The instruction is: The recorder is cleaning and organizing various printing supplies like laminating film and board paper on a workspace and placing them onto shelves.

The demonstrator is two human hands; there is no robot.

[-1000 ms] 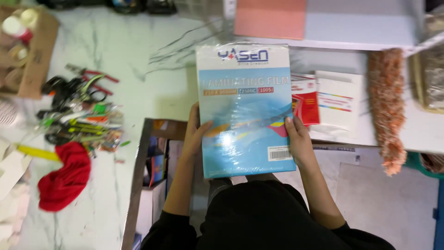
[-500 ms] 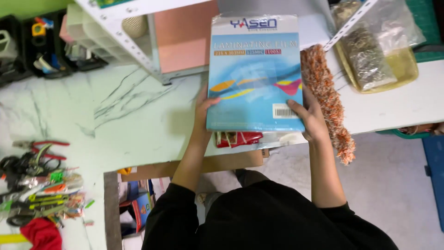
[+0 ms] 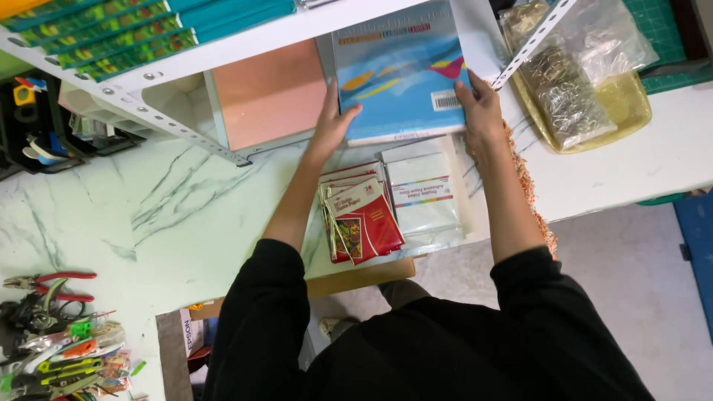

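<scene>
A flat blue paper pack (image 3: 401,82) with coloured swooshes and a barcode label is partly under the white shelf (image 3: 312,26), its near end sticking out. My left hand (image 3: 333,122) grips its near left corner. My right hand (image 3: 479,108) holds its right edge by the barcode. Both arms reach forward over the marble counter (image 3: 148,215). The pack's far end is hidden by the shelf.
A pink sheet pack (image 3: 269,93) lies beside it under the shelf. Red packets (image 3: 362,219) and a white packet (image 3: 423,194) sit on the counter below. A yellow tray with a plastic bag (image 3: 579,89) is right; an orange fringe (image 3: 531,200); pliers and tools (image 3: 52,327) left.
The blue pack has gone forward and up from over the counter into the gap beneath the shelf, both hands still on it. The view shifted towards the shelf.
</scene>
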